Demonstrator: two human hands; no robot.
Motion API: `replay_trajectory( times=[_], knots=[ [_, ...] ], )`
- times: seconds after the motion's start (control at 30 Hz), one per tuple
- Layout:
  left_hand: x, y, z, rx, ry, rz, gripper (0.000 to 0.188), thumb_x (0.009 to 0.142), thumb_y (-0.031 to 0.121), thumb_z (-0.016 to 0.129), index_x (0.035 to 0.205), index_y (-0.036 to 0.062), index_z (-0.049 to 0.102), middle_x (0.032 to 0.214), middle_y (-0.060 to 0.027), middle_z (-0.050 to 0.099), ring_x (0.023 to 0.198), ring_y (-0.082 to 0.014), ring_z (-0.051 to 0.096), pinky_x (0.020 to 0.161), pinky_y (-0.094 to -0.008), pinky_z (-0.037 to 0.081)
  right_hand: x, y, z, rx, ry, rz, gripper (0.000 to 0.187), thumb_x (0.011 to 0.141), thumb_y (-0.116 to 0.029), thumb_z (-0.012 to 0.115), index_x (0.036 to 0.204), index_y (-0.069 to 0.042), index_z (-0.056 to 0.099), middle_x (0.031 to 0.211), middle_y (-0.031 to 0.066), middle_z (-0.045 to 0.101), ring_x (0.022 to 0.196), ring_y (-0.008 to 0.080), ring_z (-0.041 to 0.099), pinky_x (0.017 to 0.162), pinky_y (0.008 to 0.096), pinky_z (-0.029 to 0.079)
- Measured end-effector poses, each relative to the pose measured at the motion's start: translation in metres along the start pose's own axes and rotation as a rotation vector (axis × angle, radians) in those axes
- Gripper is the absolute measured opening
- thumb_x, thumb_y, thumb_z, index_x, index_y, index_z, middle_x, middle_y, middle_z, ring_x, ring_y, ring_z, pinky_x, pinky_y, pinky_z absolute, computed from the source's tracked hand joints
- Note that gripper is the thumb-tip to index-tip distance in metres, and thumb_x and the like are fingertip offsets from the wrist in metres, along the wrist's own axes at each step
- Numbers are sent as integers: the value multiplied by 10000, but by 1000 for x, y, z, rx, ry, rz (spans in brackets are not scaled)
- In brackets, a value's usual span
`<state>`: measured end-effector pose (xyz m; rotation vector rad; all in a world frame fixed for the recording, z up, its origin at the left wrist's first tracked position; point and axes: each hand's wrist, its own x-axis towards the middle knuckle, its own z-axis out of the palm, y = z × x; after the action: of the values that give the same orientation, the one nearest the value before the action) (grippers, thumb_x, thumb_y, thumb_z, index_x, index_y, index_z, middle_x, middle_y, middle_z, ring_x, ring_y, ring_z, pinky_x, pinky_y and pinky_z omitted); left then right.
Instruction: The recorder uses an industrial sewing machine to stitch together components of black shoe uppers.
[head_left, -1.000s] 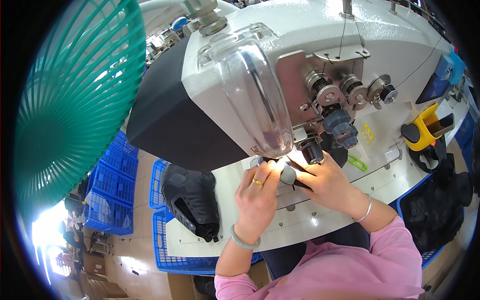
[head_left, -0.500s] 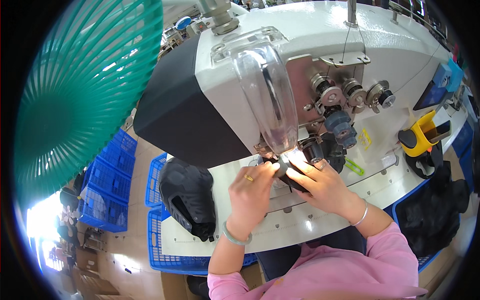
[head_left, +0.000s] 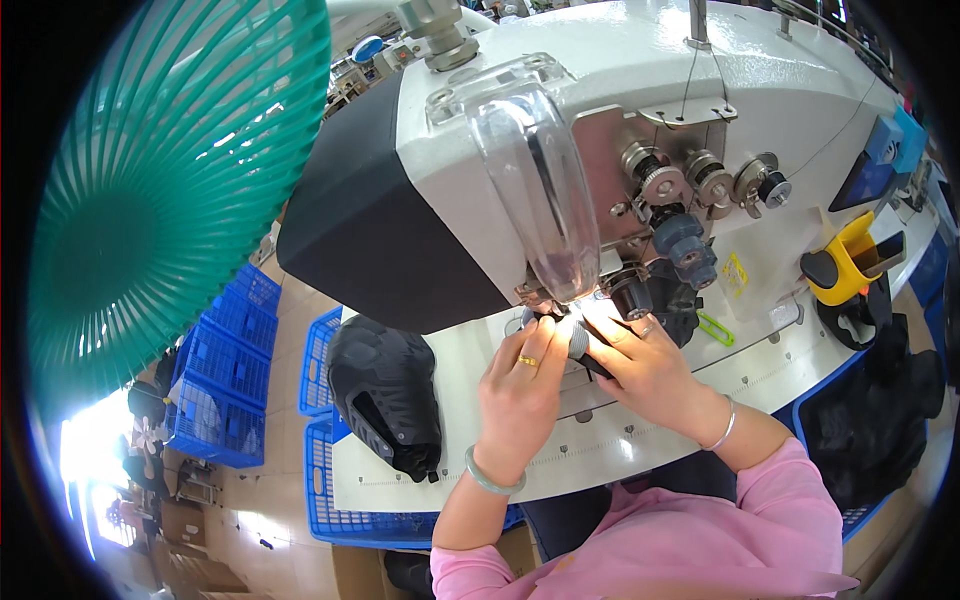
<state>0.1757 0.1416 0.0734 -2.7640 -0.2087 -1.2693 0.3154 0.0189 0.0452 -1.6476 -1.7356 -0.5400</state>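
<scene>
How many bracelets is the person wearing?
2. A pale green bracelet goes around the wrist of the left hand, and a thin silver bracelet around the wrist of the right hand. The pink sleeves could hide more.

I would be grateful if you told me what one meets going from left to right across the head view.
Stacked blue crates → black moulded piece on the table → left hand → grey ribbed piece → right hand → yellow holder.
</scene>
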Motion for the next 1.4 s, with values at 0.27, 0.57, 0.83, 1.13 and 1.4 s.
replay_trajectory(
  times=[0.27,0.57,0.83,1.13,1.4],
  knots=[
    [0,1,-3,33,-34,-17,342,689,-3,631,1030,5,658,1062,-83,604,976,-244,628,762,-331,563,-4,-5,-1,183,44,19,467,758,-136,755,1185,-22,604,1277,204,526,1160,380,503,982,456,438],
    [-8,1,13,-263,171,-224,330,652,-44,748,967,52,736,987,-81,687,795,-270,642,704,-342,533,0,8,-11,-9,-50,227,420,849,-184,694,1252,-98,610,921,137,544,891,326,577,770,409,506],
    [-8,3,12,-117,174,-87,352,651,-47,749,987,56,729,993,-72,683,838,-306,657,761,-375,553,0,12,-10,131,-99,274,399,874,-223,680,1247,-100,606,860,126,560,718,316,629,610,423,525],
    [-8,-7,15,-148,147,-77,391,647,-63,733,1019,56,718,1034,-77,665,879,-309,665,807,-381,569,-2,4,-3,156,-70,290,391,915,-222,647,1270,-74,579,863,146,551,660,339,621,568,425,528],
    [-3,-21,10,-339,160,-147,247,712,-48,732,945,34,731,920,-88,694,799,-273,677,729,-339,561,0,-2,-2,101,-94,254,384,933,-227,623,1273,-57,571,824,143,549,641,326,620,546,407,524]
  ],
)
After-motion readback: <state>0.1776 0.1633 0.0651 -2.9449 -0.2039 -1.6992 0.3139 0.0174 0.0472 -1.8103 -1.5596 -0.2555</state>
